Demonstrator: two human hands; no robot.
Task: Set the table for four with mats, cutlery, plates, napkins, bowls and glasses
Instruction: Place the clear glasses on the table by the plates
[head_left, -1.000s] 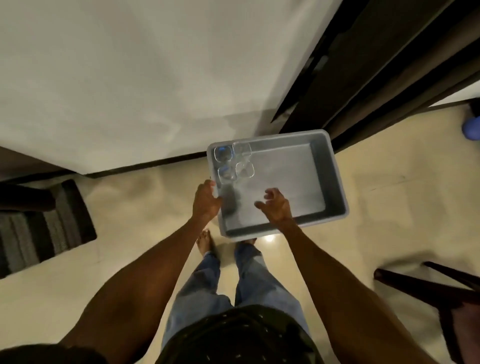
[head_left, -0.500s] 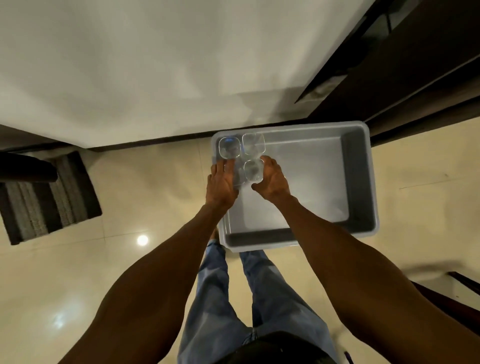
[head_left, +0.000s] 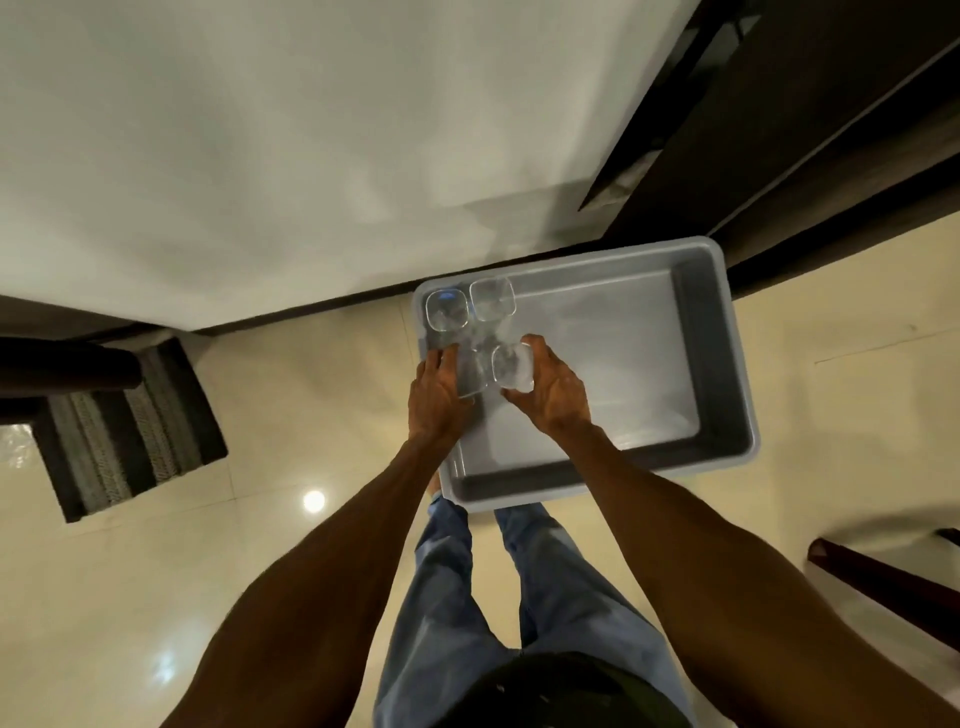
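A grey plastic tub (head_left: 727, 364) sits on the floor against the wall. Several clear square glasses stand in its far left corner. My left hand (head_left: 436, 400) grips one clear glass (head_left: 470, 371) by its side. Beside it my right hand (head_left: 550, 395) grips another clear glass (head_left: 511, 366). Two more glasses stay behind them in the corner, one (head_left: 445, 310) at the tub's left wall and one (head_left: 492, 298) to its right. Most of the tub's floor is bare.
A white wall (head_left: 260, 156) rises behind the tub, with a dark door frame (head_left: 779, 130) to the right. A striped grey mat (head_left: 124, 426) lies on the glossy tile floor at left. A dark chair leg (head_left: 883, 582) shows at lower right.
Both hands went from hovering over the tub's near edge to reaching into its far left corner, and each has closed round a glass. The view has moved closer to the tub.
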